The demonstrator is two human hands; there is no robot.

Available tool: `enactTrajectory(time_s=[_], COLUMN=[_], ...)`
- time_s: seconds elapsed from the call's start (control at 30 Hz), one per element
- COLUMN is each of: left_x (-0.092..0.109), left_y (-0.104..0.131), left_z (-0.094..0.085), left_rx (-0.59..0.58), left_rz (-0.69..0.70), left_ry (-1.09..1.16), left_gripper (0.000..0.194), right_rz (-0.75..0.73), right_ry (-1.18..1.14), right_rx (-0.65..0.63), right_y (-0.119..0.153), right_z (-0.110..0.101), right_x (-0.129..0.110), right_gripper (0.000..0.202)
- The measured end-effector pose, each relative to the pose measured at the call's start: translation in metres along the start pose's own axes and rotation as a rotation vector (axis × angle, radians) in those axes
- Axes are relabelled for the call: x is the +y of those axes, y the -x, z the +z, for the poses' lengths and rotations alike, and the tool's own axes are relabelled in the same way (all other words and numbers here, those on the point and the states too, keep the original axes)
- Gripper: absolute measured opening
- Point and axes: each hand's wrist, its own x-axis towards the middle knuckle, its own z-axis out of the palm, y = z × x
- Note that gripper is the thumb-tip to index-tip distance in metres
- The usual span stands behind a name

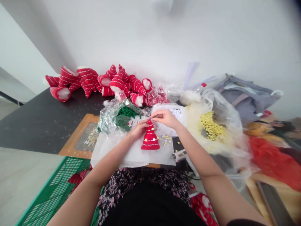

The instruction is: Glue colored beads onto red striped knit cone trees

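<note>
A red knitted cone (150,142) with white stitched lines and several pale pompoms lies on white paper (134,156), its tip pointing away from me. My left hand (140,128) holds the cone by its upper left side. At the tip, my right hand (166,118) has its thumb and forefinger pinched together; whatever sits between them is too small to make out. Loose yellow and white pompoms (166,139) are scattered just right of the cone. A glue gun (180,155) rests by the paper's right edge.
Red striped cones (117,82) are piled along the wall. Plastic bags hold green pompoms (127,112), white ones (176,112) and yellow ones (211,126). A brown-edged frame (68,146) lies left of the paper. A green basket (50,188) stands below, and a grey bag (249,97) is at the right.
</note>
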Motion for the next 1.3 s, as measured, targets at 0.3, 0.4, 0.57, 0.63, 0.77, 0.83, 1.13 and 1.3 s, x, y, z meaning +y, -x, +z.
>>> enactTrajectory(time_s=[0.3,0.4,0.57,0.63,0.77,0.83,1.13,1.3], left_x=[0.005,0.005,0.004,0.005,0.005,0.005,0.001,0.003], left_y=[0.004,0.002,0.002,0.002,0.003,0.003,0.001,0.003], left_z=[0.003,0.002,0.000,0.001,0.002,0.002,-0.001,0.001], left_rx=[-0.025,-0.022,-0.023,-0.032,-0.049,-0.060,-0.027,-0.011], left_rz=[0.018,0.010,0.022,0.035,0.030,0.023,0.010,0.011], left_ry=[-0.036,-0.044,-0.059,-0.064,-0.034,-0.015,-0.022,-0.021], left_gripper=[0.019,0.022,0.024,0.024,0.019,0.019,0.024,0.026], right_rz=[0.041,0.071,0.056,0.005,-0.080,-0.115,-0.131,-0.137], right_ry=[0.060,0.037,-0.006,-0.002,0.039,0.094,0.219,0.208], right_rx=[0.116,0.106,0.066,0.062,0.151,0.180,0.047,0.125], right_y=[0.048,0.057,0.062,0.062,0.057,0.051,0.025,0.014], right_z=[0.008,0.015,0.032,0.032,0.020,0.014,0.027,0.017], right_x=[-0.006,0.002,0.015,0.018,0.016,0.011,0.002,0.009], right_gripper=[0.011,0.015,0.017,0.015,0.013,0.015,0.012,0.011])
